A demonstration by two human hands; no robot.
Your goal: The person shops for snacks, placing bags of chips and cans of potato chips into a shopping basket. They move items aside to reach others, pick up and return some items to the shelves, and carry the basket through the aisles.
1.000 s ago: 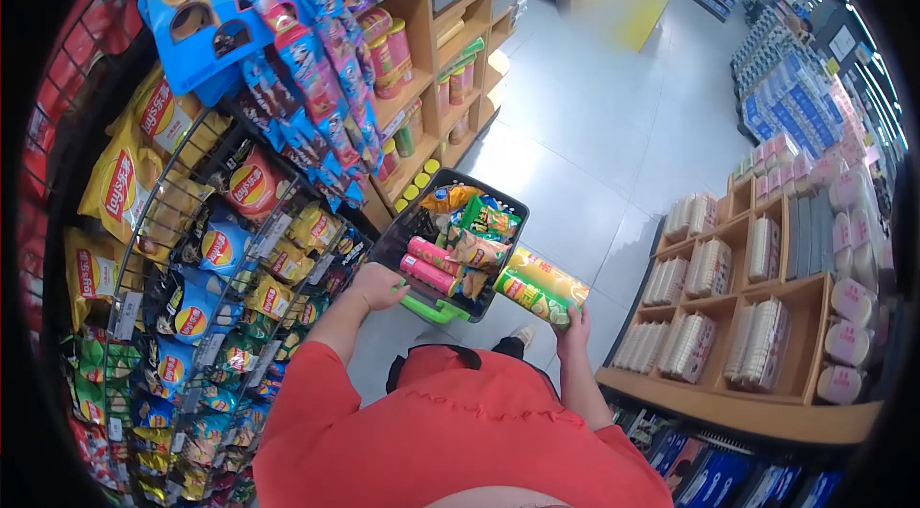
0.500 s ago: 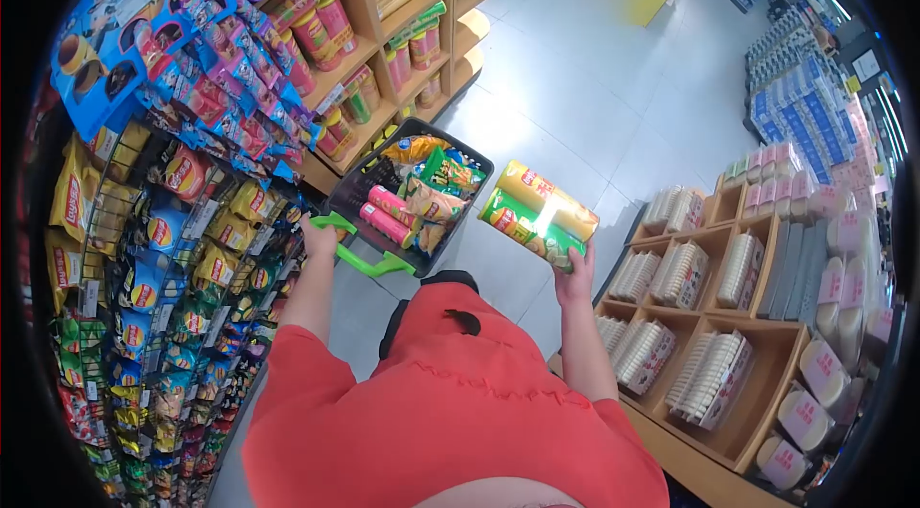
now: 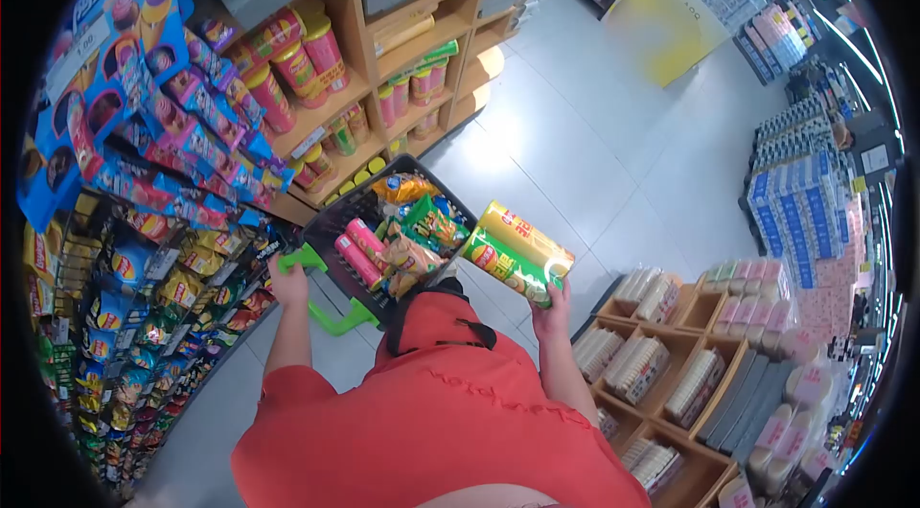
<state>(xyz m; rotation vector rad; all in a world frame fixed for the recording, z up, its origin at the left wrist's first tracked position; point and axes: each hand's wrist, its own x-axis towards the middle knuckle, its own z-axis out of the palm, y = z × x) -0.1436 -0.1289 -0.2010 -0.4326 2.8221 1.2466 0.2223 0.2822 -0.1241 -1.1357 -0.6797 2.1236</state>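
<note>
My left hand (image 3: 286, 284) is closed round the green handle (image 3: 305, 257) of a dark shopping basket (image 3: 331, 220). In the basket lie pink chip canisters (image 3: 359, 253), a green snack bag (image 3: 436, 223), an orange bag (image 3: 403, 187) and a beige-brown bag (image 3: 412, 257). My right hand (image 3: 551, 313) grips two chip canisters side by side at their near ends, a yellow canister (image 3: 525, 237) and a green canister (image 3: 505, 266). Their far ends are right at the basket's right rim in this view.
Chip bags (image 3: 125, 259) hang on a rack at the left, below a blue ice-cream-cone snack display (image 3: 115, 77). Wooden shelves (image 3: 359, 77) with more canisters stand ahead. Wooden bins (image 3: 661, 364) of packaged goods are at the right, and a yellow-white board (image 3: 671, 24) stands across the tiled floor.
The view has shifted. The two canisters in my right hand have come closer to the basket's right rim. My left hand keeps its hold on the basket handle.
</note>
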